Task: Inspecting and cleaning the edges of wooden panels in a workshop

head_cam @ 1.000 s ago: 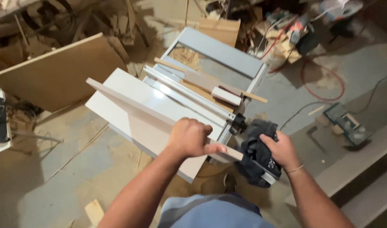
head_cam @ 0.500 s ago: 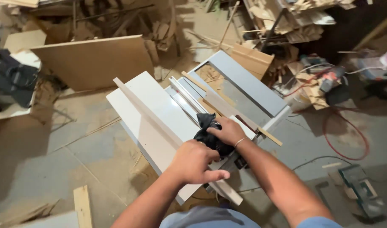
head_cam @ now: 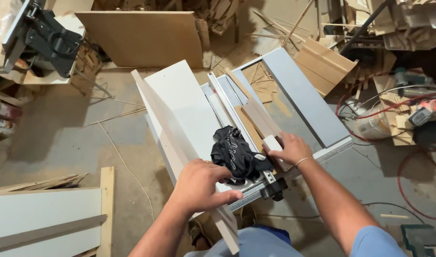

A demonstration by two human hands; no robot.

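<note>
My left hand [head_cam: 201, 188] grips the near end of a thin white strip [head_cam: 156, 114] that stands on edge along a white panel [head_cam: 180, 104]. The panel lies on a grey table saw [head_cam: 303, 100]. A black hand-held power tool [head_cam: 234, 154] rests on the table top between my hands, with neither hand on it. My right hand [head_cam: 288, 148] is closed over a small white block [head_cam: 272, 143] at the near end of several wooden slats [head_cam: 258, 119] next to the saw's fence rail.
A large brown board [head_cam: 142, 38] leans at the back. A black machine [head_cam: 46, 35] stands at the upper left. White panels [head_cam: 42, 219] lie on the floor at lower left. Scrap wood, red cables [head_cam: 413, 162] and tools clutter the right side.
My right hand brought the black tool from the right onto the table, let go of it and moved to the small white block. My left hand stayed on the strip.
</note>
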